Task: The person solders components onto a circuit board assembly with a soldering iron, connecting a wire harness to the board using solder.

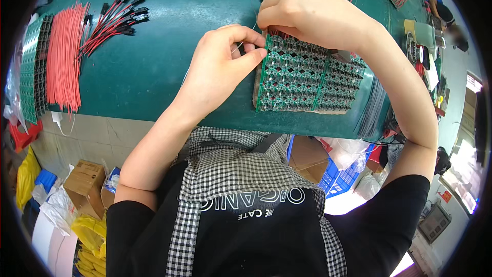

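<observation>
Green table (169, 46) filling the upper half of the frame, cluttered floor with cardboard boxes (84, 182) and yellow bags (89, 233) at lower left, a blue crate (341, 177) at lower centre. Just right of centre, lying flat near the table's front edge: a green panel of small circuit boards (307, 79), two joined sections side by side, each a grid of many small units, too fine to count. Left hand (220, 69) at the panel's upper left corner, thumb and forefinger pressed together, grip pinching something thin, perhaps a fine wire, too small to be sure. Right hand (312, 13) curled over the panel's top edge, fingers folded down on the row there, grip closed but its contents hidden. Thin red leads showing only along that top edge, so apparently early going, most of the panel bare. At far left, one spread of loose red wires (64, 54), dozens, beside one stack of green boards (33, 66); one bundle of red-and-black connector leads (115, 20) at upper left.
</observation>
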A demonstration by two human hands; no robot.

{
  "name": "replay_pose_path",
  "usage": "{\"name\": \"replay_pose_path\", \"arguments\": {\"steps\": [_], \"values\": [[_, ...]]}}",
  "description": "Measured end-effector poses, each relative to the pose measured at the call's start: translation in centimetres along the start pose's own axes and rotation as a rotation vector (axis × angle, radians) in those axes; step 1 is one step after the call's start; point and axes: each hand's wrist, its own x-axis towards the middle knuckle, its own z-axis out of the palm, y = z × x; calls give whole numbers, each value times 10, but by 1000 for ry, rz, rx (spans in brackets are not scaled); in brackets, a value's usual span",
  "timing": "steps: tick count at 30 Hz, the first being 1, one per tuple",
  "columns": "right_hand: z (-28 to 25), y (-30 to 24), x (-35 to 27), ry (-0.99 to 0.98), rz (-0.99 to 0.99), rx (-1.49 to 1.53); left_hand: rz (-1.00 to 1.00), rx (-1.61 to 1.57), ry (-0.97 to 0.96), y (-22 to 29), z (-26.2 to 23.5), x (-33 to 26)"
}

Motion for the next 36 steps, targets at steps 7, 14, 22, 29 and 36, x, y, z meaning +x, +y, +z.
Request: {"name": "replay_pose_path", "arguments": {"steps": [7,14,22,29,36], "values": [[-1,-7,4,61,-47,-84,-4,-36,-7,-3,0,1],[-5,-11,7,19,-22,-51,7,-40,3,-6,1,1],[-9,-13,7,8,-37,-92,4,-54,10,-9,2,1],[-8,-12,7,16,-71,-123,28,-30,15,-10,1,2],[-8,-15,7,8,-22,-35,32,-26,18,-11,1,2]]}}
